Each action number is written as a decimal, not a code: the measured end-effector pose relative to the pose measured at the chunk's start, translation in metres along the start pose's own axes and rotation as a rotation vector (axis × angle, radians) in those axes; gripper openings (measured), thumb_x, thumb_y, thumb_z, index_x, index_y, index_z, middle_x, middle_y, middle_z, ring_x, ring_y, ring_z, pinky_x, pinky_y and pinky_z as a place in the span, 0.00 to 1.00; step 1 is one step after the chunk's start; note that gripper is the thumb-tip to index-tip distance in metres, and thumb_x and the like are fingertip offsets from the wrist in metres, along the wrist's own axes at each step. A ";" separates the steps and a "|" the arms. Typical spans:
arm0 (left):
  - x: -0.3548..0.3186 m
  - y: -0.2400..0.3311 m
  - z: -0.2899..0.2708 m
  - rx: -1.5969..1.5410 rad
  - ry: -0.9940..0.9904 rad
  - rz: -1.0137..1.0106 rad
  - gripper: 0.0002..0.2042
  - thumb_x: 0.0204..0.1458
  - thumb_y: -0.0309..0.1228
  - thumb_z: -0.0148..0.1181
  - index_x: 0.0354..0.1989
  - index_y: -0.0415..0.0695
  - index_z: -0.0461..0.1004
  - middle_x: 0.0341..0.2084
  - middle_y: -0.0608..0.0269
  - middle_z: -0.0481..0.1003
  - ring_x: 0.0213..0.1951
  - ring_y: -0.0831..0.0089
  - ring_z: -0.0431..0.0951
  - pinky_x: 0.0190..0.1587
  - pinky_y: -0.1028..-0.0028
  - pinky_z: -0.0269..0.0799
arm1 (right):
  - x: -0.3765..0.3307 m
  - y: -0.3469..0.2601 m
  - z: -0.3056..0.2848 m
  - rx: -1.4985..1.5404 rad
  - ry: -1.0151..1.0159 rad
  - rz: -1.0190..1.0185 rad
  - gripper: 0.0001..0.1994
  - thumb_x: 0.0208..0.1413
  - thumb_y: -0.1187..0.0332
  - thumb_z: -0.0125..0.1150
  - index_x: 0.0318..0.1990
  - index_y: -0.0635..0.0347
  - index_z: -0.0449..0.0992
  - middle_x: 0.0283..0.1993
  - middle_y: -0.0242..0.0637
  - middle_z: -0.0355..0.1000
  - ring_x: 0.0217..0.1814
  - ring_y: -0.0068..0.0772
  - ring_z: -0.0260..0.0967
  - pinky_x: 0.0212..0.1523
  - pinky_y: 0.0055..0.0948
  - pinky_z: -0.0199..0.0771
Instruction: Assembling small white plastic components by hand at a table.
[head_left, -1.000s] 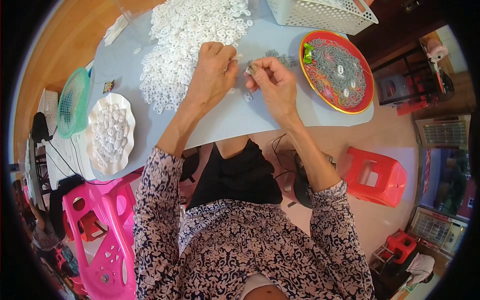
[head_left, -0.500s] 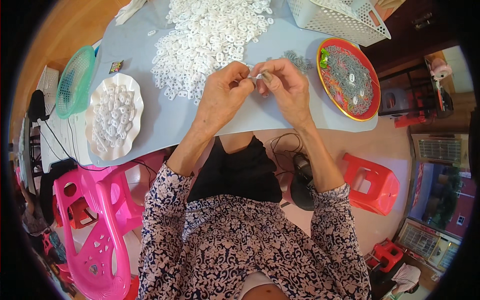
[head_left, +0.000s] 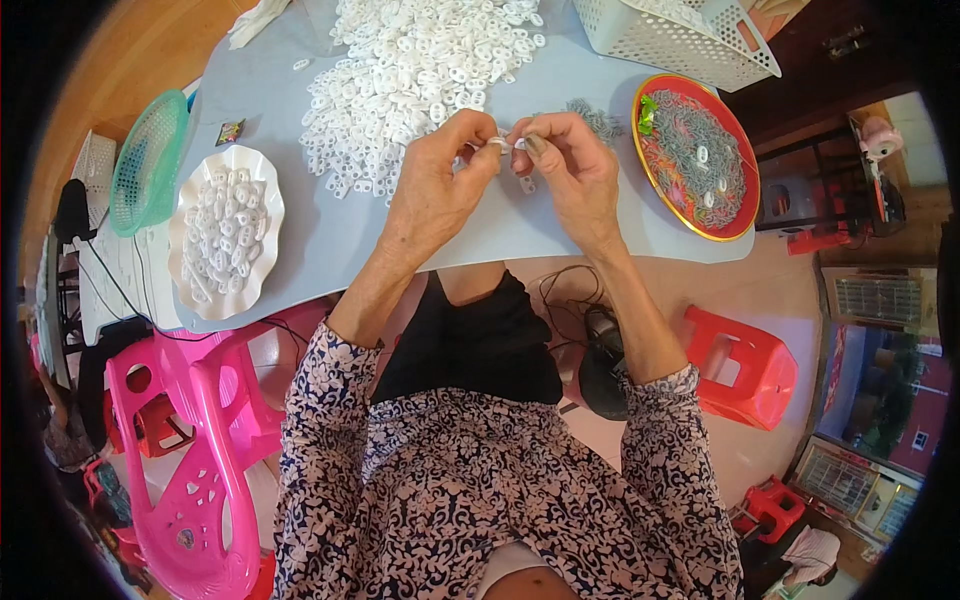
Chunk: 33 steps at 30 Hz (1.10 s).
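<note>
I see my left hand [head_left: 435,190] and right hand [head_left: 570,175] meeting above the desk [head_left: 330,235]; both grips pinched together on a small white ring [head_left: 503,146], just below the white ring pile [head_left: 420,70].

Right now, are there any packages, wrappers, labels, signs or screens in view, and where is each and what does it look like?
Small wrapper or packet: on the grey table, between the green mesh basket and the pile of white rings; flat, roughly square, dark with mixed colours.
Green wrapper or scrap: on the left rim of the red round tray; crumpled, bright green.
No signs or screens can be made out.
</note>
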<state>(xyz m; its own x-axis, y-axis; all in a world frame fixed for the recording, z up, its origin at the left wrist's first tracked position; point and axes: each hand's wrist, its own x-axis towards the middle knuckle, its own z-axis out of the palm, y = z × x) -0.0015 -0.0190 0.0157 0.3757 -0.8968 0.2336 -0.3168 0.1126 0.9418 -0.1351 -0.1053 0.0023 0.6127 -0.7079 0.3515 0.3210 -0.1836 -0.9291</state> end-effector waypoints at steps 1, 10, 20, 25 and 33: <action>-0.001 -0.002 0.001 -0.067 0.028 0.004 0.05 0.50 0.25 0.54 0.33 0.37 0.70 0.23 0.64 0.72 0.27 0.78 0.69 0.32 0.77 0.67 | 0.000 0.001 0.000 0.002 0.000 0.000 0.05 0.58 0.72 0.54 0.39 0.64 0.70 0.35 0.33 0.72 0.32 0.15 0.66 0.30 0.16 0.66; 0.009 -0.015 0.006 -0.413 0.110 -0.061 0.05 0.54 0.26 0.55 0.35 0.38 0.73 0.26 0.68 0.73 0.28 0.83 0.69 0.32 0.81 0.66 | -0.002 0.001 -0.002 0.010 -0.005 0.104 0.04 0.55 0.77 0.57 0.37 0.66 0.74 0.29 0.30 0.73 0.27 0.16 0.68 0.29 0.15 0.69; 0.008 -0.017 0.006 -0.511 0.114 -0.072 0.05 0.55 0.25 0.53 0.37 0.38 0.73 0.28 0.68 0.73 0.29 0.82 0.70 0.34 0.80 0.68 | -0.002 0.001 0.001 -0.030 0.040 0.083 0.06 0.54 0.79 0.56 0.40 0.66 0.73 0.31 0.31 0.73 0.30 0.17 0.70 0.32 0.17 0.73; 0.007 -0.016 0.007 -0.514 0.115 -0.069 0.05 0.55 0.24 0.53 0.37 0.38 0.72 0.28 0.68 0.73 0.29 0.82 0.70 0.34 0.81 0.67 | -0.003 0.001 0.001 -0.075 0.038 0.056 0.07 0.53 0.80 0.56 0.40 0.66 0.73 0.33 0.31 0.73 0.31 0.18 0.70 0.34 0.19 0.73; 0.009 -0.011 0.008 -0.501 0.099 -0.102 0.05 0.54 0.25 0.53 0.37 0.38 0.73 0.26 0.70 0.72 0.28 0.83 0.68 0.33 0.82 0.65 | -0.003 -0.003 0.001 -0.098 0.056 0.050 0.09 0.52 0.81 0.56 0.41 0.67 0.72 0.34 0.33 0.72 0.31 0.19 0.70 0.34 0.19 0.73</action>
<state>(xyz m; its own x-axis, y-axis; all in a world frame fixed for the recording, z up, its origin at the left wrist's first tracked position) -0.0012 -0.0314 0.0053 0.4715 -0.8717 0.1338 0.1720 0.2397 0.9555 -0.1369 -0.1018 0.0038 0.5839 -0.7544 0.2999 0.2174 -0.2107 -0.9531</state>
